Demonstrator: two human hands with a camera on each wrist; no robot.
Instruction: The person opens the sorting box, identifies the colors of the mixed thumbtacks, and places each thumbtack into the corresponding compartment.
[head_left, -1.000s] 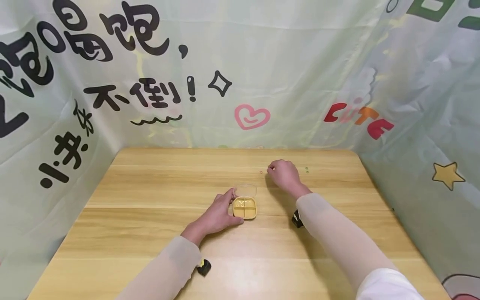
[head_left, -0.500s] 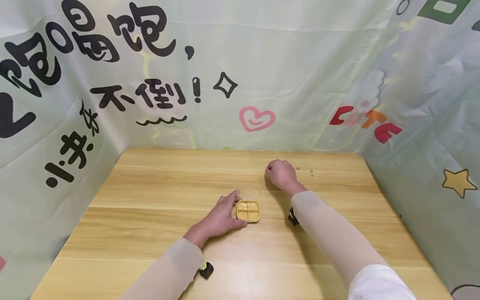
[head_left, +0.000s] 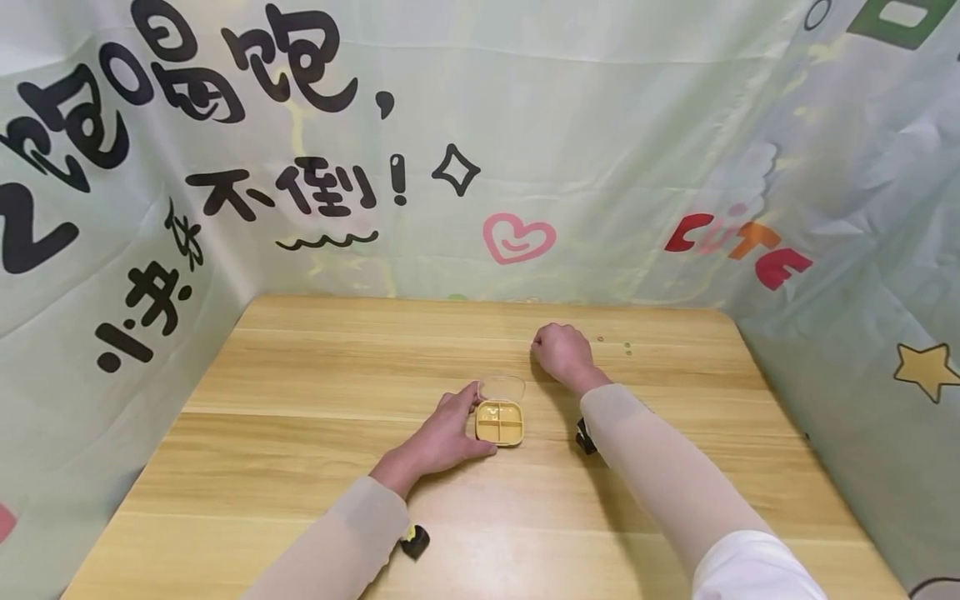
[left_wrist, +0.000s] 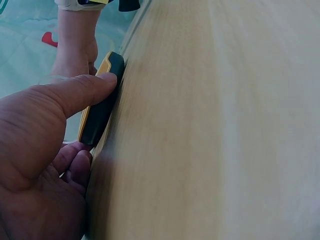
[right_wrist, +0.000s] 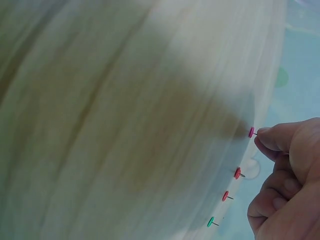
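Around three sides of the work area, pale green cloth (head_left: 600, 108) hangs as walls, lightly creased and lit brighter in patches. Printed on it: large black characters at left and back, a pink heart (head_left: 519, 239), coloured letters reading "CUTE" towards the right corner, a yellow star (head_left: 927, 371) on the right side. Below stands a wooden table (head_left: 337, 358), light, with grain running crosswise, rounded far corners, its far edge close against the cloth. Glare whitens the near middle; soft shadows lie under both arms.

Two pale beige sleeves (head_left: 667, 475) reach in from the near side, a small black device at each wrist. Left hand (head_left: 442, 433): thumb and fingers hold a case, thumb along its near side, fingers at the far left. Right hand (head_left: 562, 350), farther back and to the right: thumb and index pinch the pin of a magenta tack (right_wrist: 251, 132), other fingers folded in.

The yellow case (head_left: 522, 425) sits near the table's middle, four compartments facing up, clear lid (head_left: 502, 387) swung back behind it. Glints in the back compartments; contents too small to tell. Smallest: red tacks (right_wrist: 237, 173) and a green tack (right_wrist: 210, 222), heads on the wood, pins up.
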